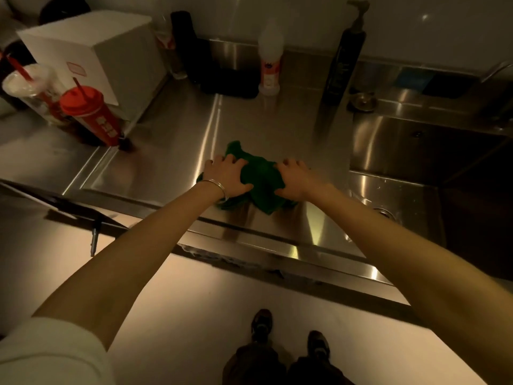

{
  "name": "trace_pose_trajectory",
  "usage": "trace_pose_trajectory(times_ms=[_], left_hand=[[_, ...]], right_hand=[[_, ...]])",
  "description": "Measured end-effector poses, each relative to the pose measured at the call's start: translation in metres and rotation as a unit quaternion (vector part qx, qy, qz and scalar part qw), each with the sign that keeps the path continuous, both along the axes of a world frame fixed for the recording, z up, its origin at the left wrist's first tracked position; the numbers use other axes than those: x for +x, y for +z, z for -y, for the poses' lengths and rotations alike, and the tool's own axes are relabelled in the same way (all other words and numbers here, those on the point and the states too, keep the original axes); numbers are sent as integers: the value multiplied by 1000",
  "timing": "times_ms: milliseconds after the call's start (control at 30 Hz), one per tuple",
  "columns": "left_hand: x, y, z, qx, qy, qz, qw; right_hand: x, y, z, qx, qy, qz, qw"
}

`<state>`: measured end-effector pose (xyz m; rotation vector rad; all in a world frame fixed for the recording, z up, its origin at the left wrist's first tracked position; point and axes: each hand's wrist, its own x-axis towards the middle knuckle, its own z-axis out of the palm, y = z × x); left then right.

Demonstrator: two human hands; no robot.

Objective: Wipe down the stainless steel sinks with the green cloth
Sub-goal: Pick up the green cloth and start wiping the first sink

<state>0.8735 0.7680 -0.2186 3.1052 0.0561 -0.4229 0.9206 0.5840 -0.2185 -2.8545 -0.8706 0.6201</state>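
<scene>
A crumpled green cloth [258,177] lies on the flat stainless steel drainboard [266,126] just left of the sink basin [416,151]. My left hand [226,175], with a thin bracelet on its wrist, presses down on the cloth's left side. Pressing on the right side is my right hand [294,180]. Both hands have fingers curled into the fabric. The cloth's middle bulges up between them. The basin is dark, and its drain [384,212] shows near the front left corner.
At the back stand a white bottle [269,65], a dark pump dispenser [342,56] and dark containers [194,48]. A white box [91,51], a clear cup [30,90] and a red cup [88,112] crowd the left. A faucet [497,70] is at the right. My shoes [288,334] are on the floor.
</scene>
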Motion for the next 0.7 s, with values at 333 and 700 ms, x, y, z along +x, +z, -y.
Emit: trace_pose_trajectory(times_ms=[333,700], left_hand=[[21,-13,-63,-10,5,-4,1000],[35,-26,-61,-39,-33,-22,998]], right_hand=[[1,-23,-86,-28,-122,-142,982],[4,-43,-78,-10,-109,-1,994]])
